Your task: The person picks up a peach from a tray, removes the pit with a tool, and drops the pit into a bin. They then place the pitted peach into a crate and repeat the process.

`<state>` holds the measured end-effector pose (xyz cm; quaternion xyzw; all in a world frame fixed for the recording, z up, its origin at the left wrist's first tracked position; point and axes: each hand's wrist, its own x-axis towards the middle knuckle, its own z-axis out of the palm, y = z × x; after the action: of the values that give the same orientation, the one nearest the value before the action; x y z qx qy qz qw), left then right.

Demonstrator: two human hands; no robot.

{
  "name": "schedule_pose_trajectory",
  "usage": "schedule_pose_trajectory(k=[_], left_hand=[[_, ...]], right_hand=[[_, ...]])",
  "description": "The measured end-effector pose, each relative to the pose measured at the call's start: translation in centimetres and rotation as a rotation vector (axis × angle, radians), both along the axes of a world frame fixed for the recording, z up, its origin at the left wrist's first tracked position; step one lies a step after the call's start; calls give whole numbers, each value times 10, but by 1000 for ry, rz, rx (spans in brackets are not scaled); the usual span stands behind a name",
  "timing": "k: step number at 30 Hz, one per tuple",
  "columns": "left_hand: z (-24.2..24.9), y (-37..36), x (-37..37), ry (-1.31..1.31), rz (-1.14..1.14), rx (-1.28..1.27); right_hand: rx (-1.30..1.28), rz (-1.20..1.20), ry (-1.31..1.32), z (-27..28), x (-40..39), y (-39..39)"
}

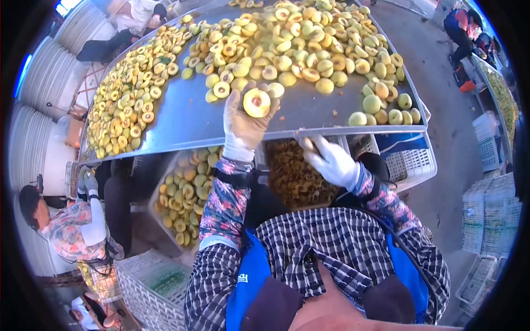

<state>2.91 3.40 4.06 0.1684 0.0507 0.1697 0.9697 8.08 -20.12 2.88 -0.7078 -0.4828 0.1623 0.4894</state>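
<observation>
My left hand, in a pale glove, is closed around a peach half above the front of the metal table. The cut face of the half is turned toward me, with a reddish-brown centre. My right hand, in a white glove, is curled just below the table's front edge, over a crate of brown peach pits. Its fingers are bent together around something I cannot make out. Many halved and whole peaches are heaped on the table beyond my hands.
The metal table carries another pile of peach halves at left. A crate of peaches stands below its edge. White crates sit at right. A co-worker sits at left; other people are farther back.
</observation>
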Motion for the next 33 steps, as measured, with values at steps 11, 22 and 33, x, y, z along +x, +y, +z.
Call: schedule_pose_trajectory(k=[11, 22, 33], left_hand=[[-1, -70, -16, 117, 290, 258], [3, -70, -28, 344, 85, 455], [7, -77, -32, 337, 223, 375]], right_hand=[[-10, -200, -470, 25, -19, 34], [-91, 80, -182, 4, -8, 17], [-90, 322, 1063, 7, -15, 20]])
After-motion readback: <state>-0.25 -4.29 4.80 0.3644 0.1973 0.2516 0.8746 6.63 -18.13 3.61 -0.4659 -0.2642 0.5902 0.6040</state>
